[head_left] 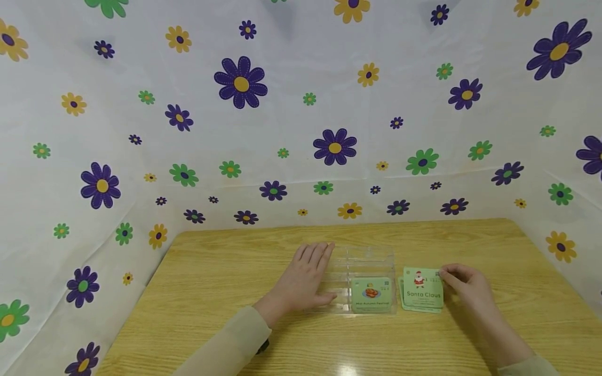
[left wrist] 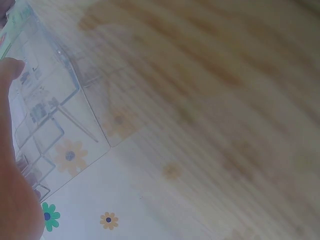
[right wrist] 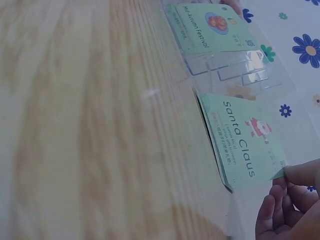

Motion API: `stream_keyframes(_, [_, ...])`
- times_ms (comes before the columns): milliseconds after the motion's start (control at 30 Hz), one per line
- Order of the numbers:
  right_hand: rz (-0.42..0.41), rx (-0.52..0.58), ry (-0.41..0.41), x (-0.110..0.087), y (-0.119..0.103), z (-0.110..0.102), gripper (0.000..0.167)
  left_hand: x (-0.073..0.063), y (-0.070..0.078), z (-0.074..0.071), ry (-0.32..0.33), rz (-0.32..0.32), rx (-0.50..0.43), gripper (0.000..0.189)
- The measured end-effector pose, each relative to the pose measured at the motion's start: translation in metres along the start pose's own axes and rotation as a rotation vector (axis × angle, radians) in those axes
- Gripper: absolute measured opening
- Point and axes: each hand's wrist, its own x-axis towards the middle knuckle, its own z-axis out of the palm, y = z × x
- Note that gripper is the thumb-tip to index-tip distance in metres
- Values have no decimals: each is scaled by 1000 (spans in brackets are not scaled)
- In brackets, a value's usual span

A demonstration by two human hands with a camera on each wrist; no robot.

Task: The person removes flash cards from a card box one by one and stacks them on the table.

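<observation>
Santa Claus card: green, printed with a red-suited figure; on the counter at the right of the clear holder, well apart from the rear cloth. Lies over further green cards, whose edges show at its left and lower sides.

Right hand: grasping, thumb and finger pinching the card's upper right corner.

Left hand: unclenched, fingers extended, laid over the holder's left part, thumb pointing toward the right.

Clear holder: transparent, stepped, two columns; Mid-Autumn Festival card, green with a plated-food picture, in the front right compartment.

Sleeves: pale, on both arms.

Cloth: white, with purple, green and yellow flowers, hung behind and at both sides.
</observation>
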Motion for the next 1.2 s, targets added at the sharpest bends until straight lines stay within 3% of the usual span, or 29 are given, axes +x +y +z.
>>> stream_keyframes(367, [15, -91, 11, 7, 6, 4, 39, 1, -1, 1, 7, 2, -8, 113])
stream_keyframes(1200, [10, -105, 79, 11, 9, 8, 38, 1, -1, 1, 7, 6, -7, 114])
